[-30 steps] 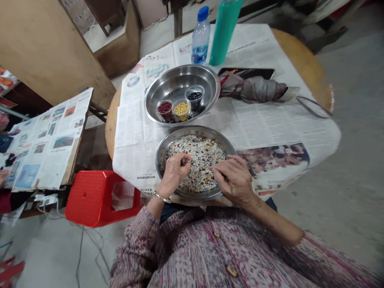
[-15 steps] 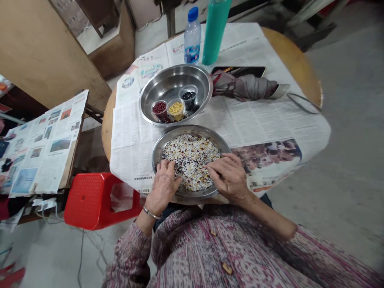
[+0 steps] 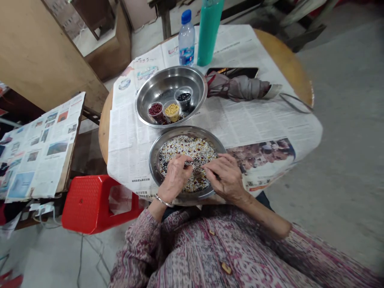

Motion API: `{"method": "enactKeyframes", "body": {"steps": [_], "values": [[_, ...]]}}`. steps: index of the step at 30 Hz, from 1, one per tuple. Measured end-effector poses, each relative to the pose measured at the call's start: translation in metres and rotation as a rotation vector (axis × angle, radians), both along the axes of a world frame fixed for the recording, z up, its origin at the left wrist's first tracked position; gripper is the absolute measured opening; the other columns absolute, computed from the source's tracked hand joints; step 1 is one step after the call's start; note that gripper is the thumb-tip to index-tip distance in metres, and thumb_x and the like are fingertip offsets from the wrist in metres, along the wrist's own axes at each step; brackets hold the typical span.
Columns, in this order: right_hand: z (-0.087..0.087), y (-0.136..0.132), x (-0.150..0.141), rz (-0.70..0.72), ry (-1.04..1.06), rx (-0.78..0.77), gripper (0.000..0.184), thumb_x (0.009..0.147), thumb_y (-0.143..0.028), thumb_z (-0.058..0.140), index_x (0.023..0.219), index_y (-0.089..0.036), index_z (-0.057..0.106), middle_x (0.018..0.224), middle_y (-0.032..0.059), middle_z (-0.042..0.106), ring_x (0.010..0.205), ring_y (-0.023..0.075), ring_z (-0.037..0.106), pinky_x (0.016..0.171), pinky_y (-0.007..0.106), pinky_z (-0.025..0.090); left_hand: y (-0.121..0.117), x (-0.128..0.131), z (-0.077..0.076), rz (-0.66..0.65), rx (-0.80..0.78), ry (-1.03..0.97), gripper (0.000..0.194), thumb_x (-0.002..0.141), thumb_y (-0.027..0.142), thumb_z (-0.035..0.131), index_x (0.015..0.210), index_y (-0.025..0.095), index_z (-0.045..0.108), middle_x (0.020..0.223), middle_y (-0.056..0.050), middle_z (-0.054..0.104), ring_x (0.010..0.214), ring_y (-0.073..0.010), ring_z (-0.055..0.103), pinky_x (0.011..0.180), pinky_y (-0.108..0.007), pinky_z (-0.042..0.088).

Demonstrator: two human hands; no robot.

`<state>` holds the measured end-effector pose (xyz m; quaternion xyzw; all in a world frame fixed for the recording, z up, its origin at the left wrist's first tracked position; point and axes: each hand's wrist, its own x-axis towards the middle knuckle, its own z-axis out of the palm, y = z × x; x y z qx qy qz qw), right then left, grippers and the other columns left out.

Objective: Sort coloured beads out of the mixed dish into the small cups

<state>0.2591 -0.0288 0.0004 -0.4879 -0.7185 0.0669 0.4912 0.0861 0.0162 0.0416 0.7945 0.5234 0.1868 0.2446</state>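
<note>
Left hand [image 3: 175,179], palm down, fingers curled, fingertips [image 3: 187,159] drawn together | right hand [image 3: 225,178], palm down, fingers reaching inward, just apart from the left | left wrist [image 3: 160,204] wearing a bangle [image 3: 163,201] | right forearm [image 3: 264,216] bare, angled in from the elbow side, hands low in front of the torso

Head cam, facing fwd & down at hands [image 3: 177,180], v. close.
</note>
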Motion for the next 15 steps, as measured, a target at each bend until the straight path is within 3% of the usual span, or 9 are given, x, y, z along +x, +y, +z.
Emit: {"method": "enactKeyframes", "body": {"steps": [6,11,15], "values": [[-0.002,0.000,0.000,-0.015,0.029,-0.001,0.018,0.090,-0.013,0.057,0.094,-0.026,0.068,0.084,0.0006,0.073,0.081,0.0199,0.065,0.097,0.044,0.047,-0.015,0.008,0.011,-0.184,-0.016,-0.080,0.030,0.091,0.004,0.056,0.115,0.021,0.063,0.112,-0.004,0.068,0.108,-0.0178,0.066,0.102,-0.036,0.055],[0.001,0.000,0.000,-0.014,0.029,0.020,0.018,0.090,-0.011,0.058,0.095,-0.026,0.067,0.082,0.0004,0.073,0.080,0.0197,0.065,0.096,0.043,0.048,-0.021,-0.025,0.017,-0.011,0.077,-0.090,0.029,0.095,0.005,0.050,0.117,0.021,0.059,0.120,-0.006,0.062,0.110,-0.0167,0.065,0.099,-0.035,0.057],[-0.001,0.001,0.000,-0.017,0.033,0.009,0.017,0.089,-0.012,0.059,0.094,-0.026,0.068,0.081,-0.0008,0.073,0.077,0.0188,0.064,0.096,0.043,0.047,-0.026,-0.044,0.018,0.005,0.004,0.045,0.036,0.090,0.009,0.063,0.123,0.022,0.055,0.119,-0.006,0.057,0.112,-0.0201,0.062,0.103,-0.042,0.055]]}}
